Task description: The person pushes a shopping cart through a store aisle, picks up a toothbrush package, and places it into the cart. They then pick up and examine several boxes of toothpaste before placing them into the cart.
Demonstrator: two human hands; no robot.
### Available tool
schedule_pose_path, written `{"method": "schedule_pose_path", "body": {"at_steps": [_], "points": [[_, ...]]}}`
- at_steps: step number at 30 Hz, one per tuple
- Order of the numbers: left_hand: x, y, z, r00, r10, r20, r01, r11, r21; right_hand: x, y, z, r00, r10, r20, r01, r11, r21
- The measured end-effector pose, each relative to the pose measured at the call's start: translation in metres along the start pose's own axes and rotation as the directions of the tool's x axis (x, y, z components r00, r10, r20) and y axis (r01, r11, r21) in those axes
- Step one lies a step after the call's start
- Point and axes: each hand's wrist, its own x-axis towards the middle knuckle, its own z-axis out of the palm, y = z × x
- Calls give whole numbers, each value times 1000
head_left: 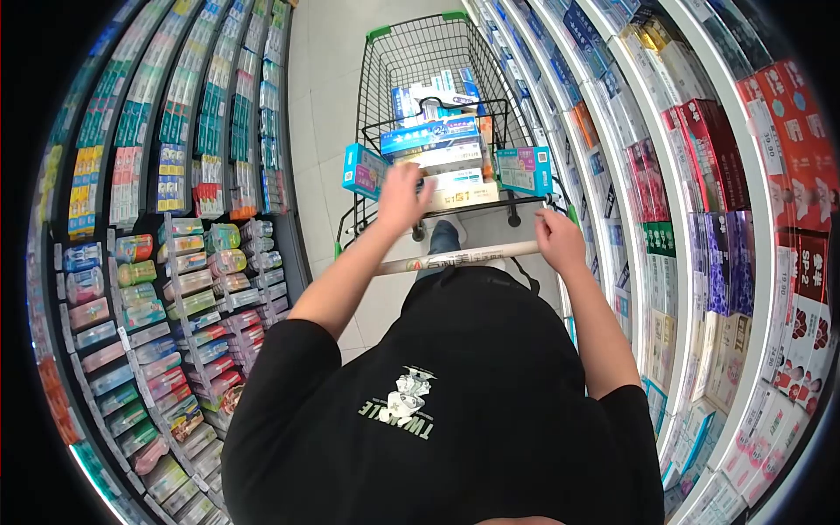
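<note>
A wire shopping cart (411,44) with green corner caps stands in front of me, holding several toothpaste boxes. My left hand (404,196) is over its near end with the fingers stretched out, close to a white and gold box (464,194) and a blue box (435,136). At the right end of the printed cart handle (468,257), my right hand (560,238) is closed round the bar. Blue and pink boxes sit at both near corners, a left one (364,171) and a right one (523,170).
A left shelf (188,114) is filled with toothpaste boxes, with packaged toothbrushes (166,350) hanging below. On the right, a shelf (691,140) of boxed goods runs close beside the cart. Pale floor tiles (328,87) show left of the cart, and a shoe (444,234) shows beneath it.
</note>
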Motion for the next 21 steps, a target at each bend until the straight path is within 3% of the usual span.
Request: {"method": "schedule_pose_path", "body": {"at_steps": [2, 5, 8, 12, 15, 17, 20, 21], "points": [[39, -22, -4, 995, -75, -61, 83, 987, 137, 12, -1, -5, 997, 57, 52, -56, 998, -19], [74, -64, 4, 990, -120, 71, 92, 946, 310, 25, -3, -8, 990, 91, 110, -85, 994, -66], [99, -71, -9, 963, -200, 179, 132, 933, 335, 36, 0, -9, 986, 86, 143, -75, 994, -79], [118, -76, -20, 987, -35, 158, -5, 969, 249, 48, 7, -4, 989, 62, 135, -59, 998, -25], [116, -75, -28, 992, 115, 51, -119, 990, 75, 54, 4, -2, 987, 87, 131, -92, 995, 27], [101, -67, -35, 990, 139, -29, -136, 987, 87, 55, 11, 7, 990, 73, 117, -75, 997, 17], [66, -39, -50, 981, 185, -51, -186, 983, -10, 58, -23, -23, 986, 124, 110, -144, 970, 198], [54, -34, -50, 969, 236, -66, -238, 971, -21, 62, -24, -26, 989, 112, 100, -140, 931, 338]]}}
